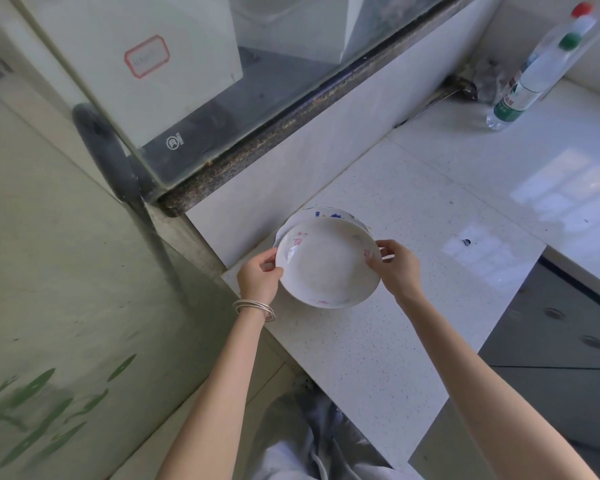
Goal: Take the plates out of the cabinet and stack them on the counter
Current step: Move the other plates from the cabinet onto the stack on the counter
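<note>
From the head camera: I've got the pink-flowered plate (328,263) by both sides, left hand (258,277) pinching its left rim, thumb on top, right hand (397,268) pinching the right rim. It hangs tilted over the blue-patterned plate (329,214) already lying on the white bench (413,202), whose far rim just peeks out behind mine. Whether the two touch, I can't tell.

The risk, as I see it: I'm sitting nearer than that lower plate, so setting down here would land me off-centre and the stack could rock or slide. Letting go unevenly would clack china on china and chip a rim. The bench edge is near too. The water bottle (530,77) stands well beyond the plates, no trouble.
</note>
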